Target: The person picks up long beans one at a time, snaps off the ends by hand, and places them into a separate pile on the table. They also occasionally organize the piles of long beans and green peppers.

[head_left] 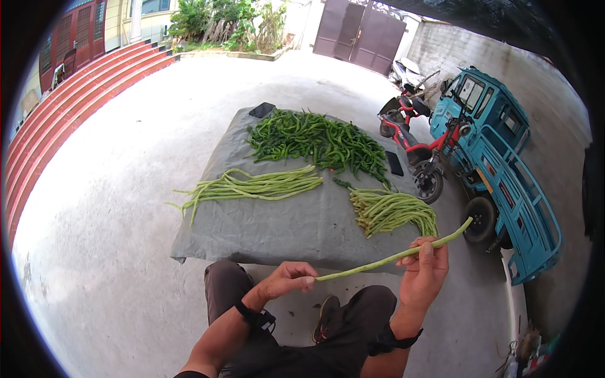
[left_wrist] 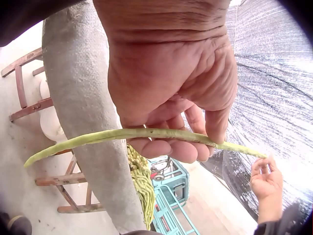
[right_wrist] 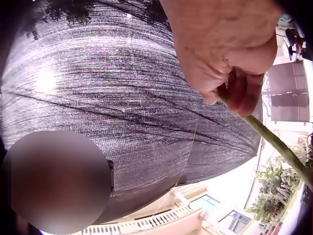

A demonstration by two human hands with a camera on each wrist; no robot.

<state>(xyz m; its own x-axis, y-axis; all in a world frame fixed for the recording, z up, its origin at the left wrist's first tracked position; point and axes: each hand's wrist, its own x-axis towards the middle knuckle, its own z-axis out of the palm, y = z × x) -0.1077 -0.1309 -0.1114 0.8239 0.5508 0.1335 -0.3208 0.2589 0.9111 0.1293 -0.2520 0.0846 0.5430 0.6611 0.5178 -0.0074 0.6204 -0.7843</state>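
Observation:
A single long green bean (head_left: 378, 259), a yardlong bean, is stretched between both hands over the lap, at the table's near edge. My left hand (head_left: 287, 281) pinches it between thumb and fingers at its lower left; in the left wrist view, the bean (left_wrist: 98, 137) crosses below the palm. My right hand (head_left: 425, 268) grips it farther up, and one end sticks out past those fingers. In the right wrist view, the bean (right_wrist: 276, 142) slants down from curled fingers. Two bundles lie on the grey-covered table (head_left: 277, 230): loose long beans (head_left: 265, 188) left, a bunched pile (head_left: 391, 213) right.
Green chili peppers (head_left: 315, 142) are heaped at the table's far side. A black phone (head_left: 394, 164) and a dark flat object (head_left: 261, 110) lie near the heap. Right of the table stand a red scooter (head_left: 416, 142) and a blue three-wheeled truck (head_left: 498, 164).

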